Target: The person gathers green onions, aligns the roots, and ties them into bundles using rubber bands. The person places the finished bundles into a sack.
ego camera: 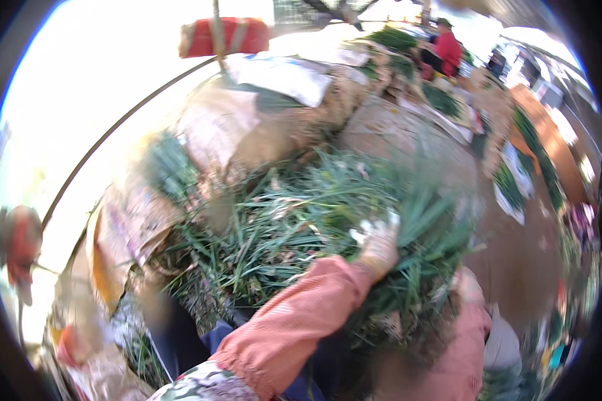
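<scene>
A big heap of green onions, leaves tangled and roots showing in places, lies in front of me. My left hand, in a pale work glove under a pink sleeve cover, reaches across into the leaves. Its whitish fingertips look spread, but whether they grip any stalks is unclear. Just beyond it, a blurred spray of green leaves fans up and to the right. My right hand is at the heap's right side, blurred and partly covered by leaves, so its grasp does not show.
Large woven sacks lie behind the heap, with a bundle of green onions at left. A red padded roll hangs on a pole. Farther back sits a person in red. More onion bundles lie on the right.
</scene>
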Available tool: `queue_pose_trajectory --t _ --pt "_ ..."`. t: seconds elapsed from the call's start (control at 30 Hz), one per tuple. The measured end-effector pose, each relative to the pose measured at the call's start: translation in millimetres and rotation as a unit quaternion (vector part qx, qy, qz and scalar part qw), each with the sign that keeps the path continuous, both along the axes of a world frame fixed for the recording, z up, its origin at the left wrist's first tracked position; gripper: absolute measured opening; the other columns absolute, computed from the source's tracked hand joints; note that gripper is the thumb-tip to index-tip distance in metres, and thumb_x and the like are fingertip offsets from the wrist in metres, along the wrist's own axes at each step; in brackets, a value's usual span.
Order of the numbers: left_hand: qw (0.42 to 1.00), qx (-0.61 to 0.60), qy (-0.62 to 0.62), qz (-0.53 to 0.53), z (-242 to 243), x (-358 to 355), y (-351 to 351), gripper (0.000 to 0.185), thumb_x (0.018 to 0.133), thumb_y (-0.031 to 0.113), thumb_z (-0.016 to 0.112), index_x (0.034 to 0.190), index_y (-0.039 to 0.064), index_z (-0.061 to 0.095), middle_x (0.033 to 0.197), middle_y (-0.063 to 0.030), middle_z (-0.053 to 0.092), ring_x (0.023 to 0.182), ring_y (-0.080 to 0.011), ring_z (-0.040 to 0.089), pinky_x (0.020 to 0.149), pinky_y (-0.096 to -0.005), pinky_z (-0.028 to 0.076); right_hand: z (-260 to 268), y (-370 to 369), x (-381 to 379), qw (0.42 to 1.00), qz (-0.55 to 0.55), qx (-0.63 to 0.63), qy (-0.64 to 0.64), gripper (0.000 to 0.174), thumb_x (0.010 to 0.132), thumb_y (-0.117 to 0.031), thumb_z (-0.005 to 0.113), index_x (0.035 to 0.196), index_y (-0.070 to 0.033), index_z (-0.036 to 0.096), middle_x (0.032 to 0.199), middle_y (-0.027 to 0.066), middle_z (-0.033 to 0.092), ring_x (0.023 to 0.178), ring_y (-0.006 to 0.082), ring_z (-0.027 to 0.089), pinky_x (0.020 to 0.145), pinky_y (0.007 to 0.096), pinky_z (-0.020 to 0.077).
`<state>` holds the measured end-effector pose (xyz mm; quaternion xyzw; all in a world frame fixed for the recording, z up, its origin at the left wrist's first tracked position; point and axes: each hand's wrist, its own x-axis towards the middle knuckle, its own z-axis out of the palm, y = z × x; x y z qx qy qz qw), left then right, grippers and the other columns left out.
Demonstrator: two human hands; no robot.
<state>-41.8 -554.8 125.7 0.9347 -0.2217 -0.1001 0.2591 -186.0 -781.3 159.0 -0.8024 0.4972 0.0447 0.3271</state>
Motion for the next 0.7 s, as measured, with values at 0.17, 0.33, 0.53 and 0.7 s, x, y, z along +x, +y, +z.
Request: queue_pose_trajectory --t 0.17,0.33,0.53,0.7 --pt "0.999 -0.004 0.009 -0.050 -15.4 8.9 -37.8 0.079 0.085 0.026 0.062 0.152 0.016 0.022 0.138 -0.0207 0.047 0.133 -0.0485 0.034 0.102 -0.0731 0.023 -33.1 34.6 46.8 0.940 0.107 0.088 -0.312 0.042 0.092 -0.037 0.059 0.113 0.000 0.064 0.106 0.0146 0.067 0.100 0.0242 0.063 0.089 0.0387 0.0501" --pt "0.982 -0.107 0.139 -0.068 -34.8 53.3 -36.5 0.085 0.083 0.037 0.059 0.154 0.014 0.017 0.145 -0.0230 0.039 0.136 -0.0482 0.030 0.105 -0.0720 0.018 -77.9 65.8 97.0 0.914 0.001 0.053 -0.402 0.044 0.091 -0.038 0.062 0.113 0.000 0.065 0.108 0.0161 0.068 0.102 0.0261 0.064 0.089 0.0394 0.0510" --pt "0.778 -0.564 0.269 -0.055 -56.4 92.2 50.3 0.088 0.078 0.012 0.070 0.152 0.005 0.024 0.144 -0.0163 0.044 0.132 -0.0256 0.042 0.110 -0.0345 0.032 -93.1 58.1 134.7 0.950 0.077 -0.021 -0.302 0.044 0.090 -0.038 0.063 0.113 0.000 0.065 0.110 0.0163 0.068 0.103 0.0267 0.064 0.089 0.0396 0.0510" --pt "0.820 -0.565 0.078 0.043 -84.6 78.6 228.8 0.074 0.084 0.011 0.066 0.149 0.012 0.030 0.128 -0.0109 0.049 0.116 -0.0202 0.048 0.099 -0.0345 0.043 -88.2 50.3 155.4 0.968 0.155 -0.120 -0.157 0.045 0.089 -0.038 0.064 0.113 -0.001 0.066 0.111 0.0164 0.068 0.103 0.0273 0.064 0.089 0.0396 0.0510"
